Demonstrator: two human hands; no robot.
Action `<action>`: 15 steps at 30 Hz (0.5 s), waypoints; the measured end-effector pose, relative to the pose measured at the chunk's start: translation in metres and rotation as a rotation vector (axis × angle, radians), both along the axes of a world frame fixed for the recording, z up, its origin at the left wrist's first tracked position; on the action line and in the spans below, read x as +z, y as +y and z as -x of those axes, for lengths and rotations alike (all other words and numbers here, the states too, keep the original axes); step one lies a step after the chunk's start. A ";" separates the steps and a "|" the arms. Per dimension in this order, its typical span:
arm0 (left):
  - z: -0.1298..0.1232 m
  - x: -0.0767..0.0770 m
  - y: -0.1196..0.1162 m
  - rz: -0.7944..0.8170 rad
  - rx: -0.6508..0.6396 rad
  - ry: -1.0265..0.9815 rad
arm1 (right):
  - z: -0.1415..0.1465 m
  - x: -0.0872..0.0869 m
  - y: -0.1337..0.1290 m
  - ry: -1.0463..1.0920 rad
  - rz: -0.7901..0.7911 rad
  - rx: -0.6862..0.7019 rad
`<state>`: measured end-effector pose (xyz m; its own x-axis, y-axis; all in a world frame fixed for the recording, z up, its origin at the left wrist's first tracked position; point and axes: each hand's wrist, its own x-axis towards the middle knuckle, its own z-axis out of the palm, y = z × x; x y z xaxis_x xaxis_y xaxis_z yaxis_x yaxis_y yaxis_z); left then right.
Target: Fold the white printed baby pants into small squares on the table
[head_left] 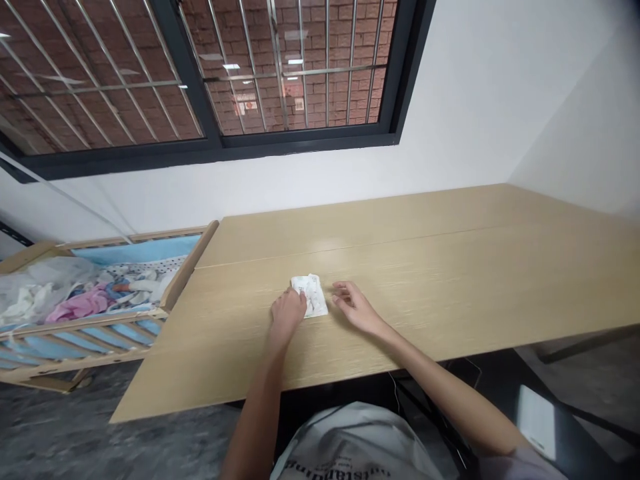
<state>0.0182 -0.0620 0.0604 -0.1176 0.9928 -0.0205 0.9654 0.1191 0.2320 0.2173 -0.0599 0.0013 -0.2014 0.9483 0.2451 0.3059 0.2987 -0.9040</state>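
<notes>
A small, flat white packet (314,297) with faint printing lies on the light wooden table, its surface creased. My left hand (288,308) has its fingers curled at the packet's left edge, the thumb resting on top and pinching it. To the right of the packet, a small gap away, my right hand (354,305) hovers with fingers loosely bent and apart, nothing in it. What is inside the packet cannot be seen.
The wooden table (440,267) runs along a white wall under a barred window (300,67). At its left stands a wooden crib (193,267) holding clothes and a plastic bag. A white box-like object (537,420) lies below the table's front edge at right.
</notes>
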 end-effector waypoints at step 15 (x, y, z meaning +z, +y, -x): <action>0.144 0.058 -0.203 0.211 -0.111 -0.419 | 0.111 0.031 -0.136 0.344 0.328 0.611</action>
<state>-0.1262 -0.2653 0.1180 0.0505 0.9681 -0.2455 0.8036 0.1066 0.5855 0.1059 -0.1963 0.0322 -0.6753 0.7285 0.1149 -0.1415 0.0249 -0.9896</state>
